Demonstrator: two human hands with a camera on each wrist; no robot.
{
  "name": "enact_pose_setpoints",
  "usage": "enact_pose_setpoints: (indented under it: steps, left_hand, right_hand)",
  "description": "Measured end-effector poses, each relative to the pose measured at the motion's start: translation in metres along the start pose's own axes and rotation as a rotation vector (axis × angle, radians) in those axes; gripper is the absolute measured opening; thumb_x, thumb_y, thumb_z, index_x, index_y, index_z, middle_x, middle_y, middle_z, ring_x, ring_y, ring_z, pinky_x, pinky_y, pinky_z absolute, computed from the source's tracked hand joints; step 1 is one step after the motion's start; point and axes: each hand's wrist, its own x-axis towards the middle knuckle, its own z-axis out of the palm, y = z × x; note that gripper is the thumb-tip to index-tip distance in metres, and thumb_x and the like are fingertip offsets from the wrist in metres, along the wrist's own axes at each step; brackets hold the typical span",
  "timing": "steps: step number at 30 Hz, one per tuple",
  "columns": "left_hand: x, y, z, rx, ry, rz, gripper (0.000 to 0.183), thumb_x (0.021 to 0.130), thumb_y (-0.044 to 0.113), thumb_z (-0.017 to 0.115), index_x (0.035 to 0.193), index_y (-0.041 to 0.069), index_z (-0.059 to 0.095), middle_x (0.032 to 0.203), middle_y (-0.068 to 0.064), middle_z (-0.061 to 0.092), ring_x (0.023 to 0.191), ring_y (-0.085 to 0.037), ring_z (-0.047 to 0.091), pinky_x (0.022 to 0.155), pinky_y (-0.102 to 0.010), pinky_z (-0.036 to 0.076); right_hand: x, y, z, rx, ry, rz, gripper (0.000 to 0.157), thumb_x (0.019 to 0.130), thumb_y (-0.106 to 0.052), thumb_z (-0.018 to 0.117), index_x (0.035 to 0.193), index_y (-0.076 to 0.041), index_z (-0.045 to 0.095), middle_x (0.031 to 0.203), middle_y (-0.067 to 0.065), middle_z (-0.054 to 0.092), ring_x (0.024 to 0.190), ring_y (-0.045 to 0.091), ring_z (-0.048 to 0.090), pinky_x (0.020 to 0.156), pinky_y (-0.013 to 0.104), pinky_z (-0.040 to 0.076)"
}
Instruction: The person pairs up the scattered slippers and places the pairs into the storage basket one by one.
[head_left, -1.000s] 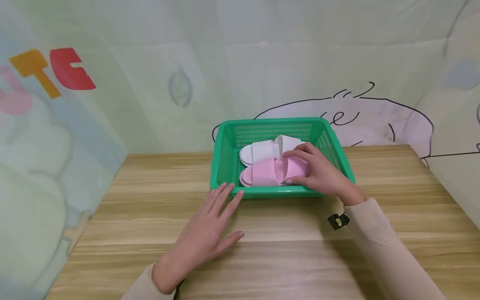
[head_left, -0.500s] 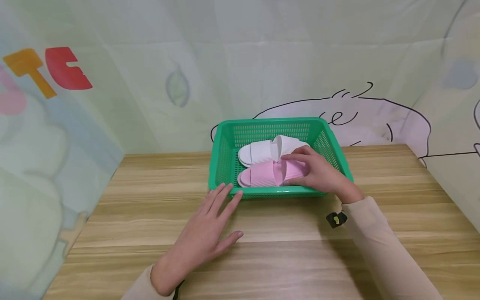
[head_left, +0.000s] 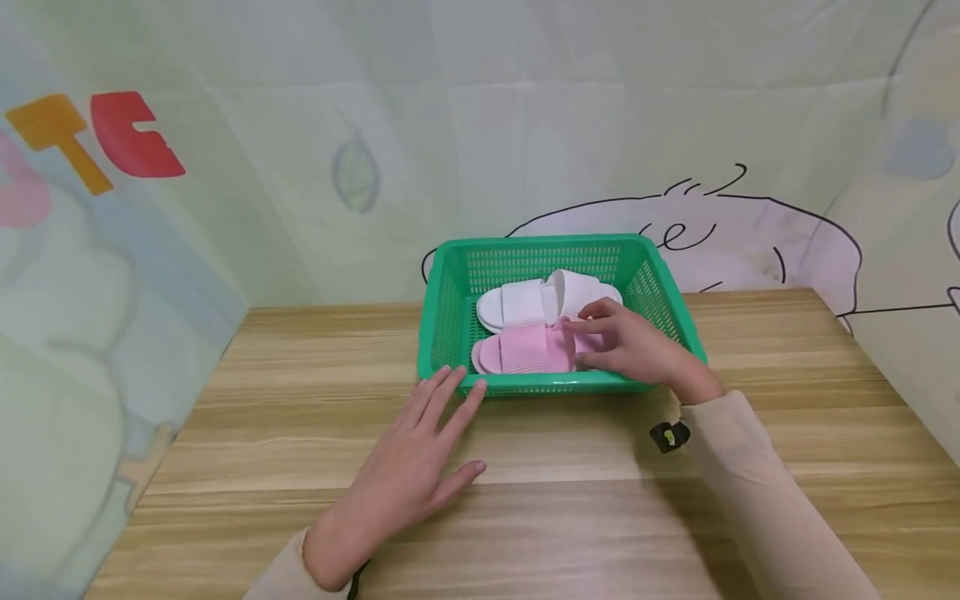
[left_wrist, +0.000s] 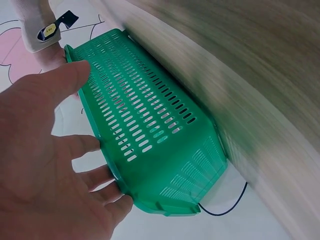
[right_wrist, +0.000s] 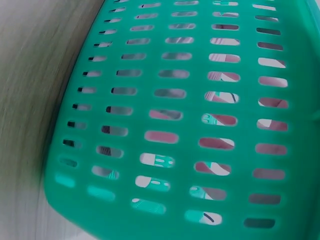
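Inside a green plastic basket (head_left: pixel 561 380) lie a pair of white slippers (head_left: pixel 522 302) and, nearer the front, a pair of pink slippers (head_left: pixel 525 348). My right hand (head_left: pixel 633 346) reaches over the front rim and holds the right-hand pink slipper at its strap, thumb in front and fingers behind. The palm hides most of that slipper. My left hand (head_left: pixel 408 462) has its fingers spread, fingertips at the basket's front left rim. In the left wrist view, the fingers lie along the rim of the basket (left_wrist: pixel 150 165). Only the perforated basket wall (right_wrist: pixel 190 105) fills the right wrist view; the right hand is hidden there.
The basket stands at the back of a wooden table (head_left: pixel 555 517), close to a printed curtain (head_left: pixel 480 150). The table's left and right edges both show. Dark wrist straps (head_left: pixel 670 437) sit at the sleeve ends.
The right hand's fingers have shifted slightly at the pink slipper, and the left-hand pink slipper has slid a little left. My left hand stays at the rim.
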Motion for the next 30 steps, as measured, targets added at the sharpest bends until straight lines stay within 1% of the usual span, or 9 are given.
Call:
enact_pose_setpoints:
  steps: [7,11,14,17,22,24,27,28,30]
  left_hand:
    - [0.0,-0.002,-0.001,0.019,-0.002,0.0,0.088,0.094,0.047,0.078,0.163,0.007,0.041,0.166,-0.023,0.036,0.155,-0.042,0.032,0.128,-0.051,0.029]
    - [0.001,-0.003,-0.002,0.042,0.012,0.012,0.086,0.094,0.047,0.078,0.161,0.006,0.044,0.164,-0.023,0.04,0.152,-0.043,0.037,0.127,-0.052,0.033]
    - [0.003,-0.004,-0.005,0.044,0.019,0.013,0.081,0.095,0.047,0.077,0.159,0.005,0.048,0.162,-0.023,0.043,0.149,-0.043,0.041,0.125,-0.052,0.037]
    - [0.008,-0.004,-0.009,0.031,0.017,0.001,0.075,0.096,0.047,0.076,0.155,0.006,0.053,0.158,-0.022,0.049,0.146,-0.042,0.046,0.121,-0.054,0.042]
    - [0.021,-0.007,-0.018,-0.036,0.007,-0.043,0.061,0.096,0.045,0.076,0.144,0.007,0.065,0.146,-0.021,0.062,0.135,-0.041,0.059,0.112,-0.056,0.05]
    - [0.029,-0.009,-0.022,-0.056,0.006,-0.06,0.056,0.096,0.044,0.076,0.138,0.008,0.07,0.136,-0.018,0.069,0.125,-0.039,0.066,0.106,-0.055,0.055]
    - [0.043,-0.013,-0.029,-0.059,-0.005,-0.091,0.051,0.097,0.048,0.074,0.132,0.011,0.074,0.12,-0.012,0.075,0.108,-0.034,0.072,0.091,-0.051,0.061]
    - [0.048,-0.014,-0.031,-0.06,-0.013,-0.106,0.052,0.097,0.05,0.073,0.132,0.012,0.074,0.117,-0.01,0.076,0.106,-0.032,0.072,0.087,-0.05,0.061]
    - [0.06,-0.017,-0.034,-0.073,-0.041,-0.139,0.054,0.099,0.053,0.07,0.135,0.013,0.073,0.12,-0.009,0.075,0.11,-0.031,0.071,0.089,-0.049,0.061]
  right_hand:
    - [0.003,-0.002,0.002,-0.005,-0.001,0.01,0.053,0.095,-0.019,0.079,0.145,-0.008,0.065,0.141,0.019,0.058,0.122,0.037,0.055,0.095,0.048,0.053]
    - [0.005,-0.002,0.003,-0.007,0.001,0.015,0.054,0.095,-0.019,0.079,0.146,-0.008,0.065,0.142,0.019,0.058,0.127,0.039,0.054,0.104,0.055,0.052]
    - [0.006,-0.002,0.004,-0.023,0.005,0.027,0.056,0.095,-0.02,0.08,0.147,-0.009,0.063,0.145,0.019,0.057,0.132,0.04,0.052,0.111,0.062,0.047]
    - [0.006,-0.002,0.004,-0.046,0.012,0.035,0.058,0.095,-0.023,0.08,0.148,-0.009,0.062,0.147,0.02,0.057,0.134,0.041,0.052,0.114,0.063,0.045]
    - [0.008,-0.003,0.005,-0.069,0.022,0.039,0.056,0.097,-0.026,0.077,0.148,-0.01,0.063,0.144,0.018,0.06,0.131,0.039,0.054,0.113,0.063,0.046]
    - [0.008,-0.003,0.005,-0.076,0.027,0.041,0.054,0.097,-0.027,0.076,0.147,-0.011,0.063,0.142,0.017,0.061,0.129,0.038,0.054,0.112,0.063,0.047]
    - [0.01,-0.004,0.005,-0.083,0.038,0.028,0.055,0.097,-0.027,0.076,0.147,-0.009,0.062,0.142,0.017,0.062,0.13,0.038,0.054,0.111,0.063,0.047]
    - [0.01,-0.004,0.005,-0.089,0.047,0.016,0.055,0.097,-0.027,0.076,0.147,-0.008,0.061,0.143,0.018,0.061,0.132,0.039,0.054,0.112,0.063,0.047]
    - [0.011,-0.005,0.004,-0.1,0.072,-0.012,0.055,0.098,-0.025,0.075,0.147,-0.006,0.061,0.144,0.019,0.061,0.134,0.04,0.053,0.113,0.064,0.046]
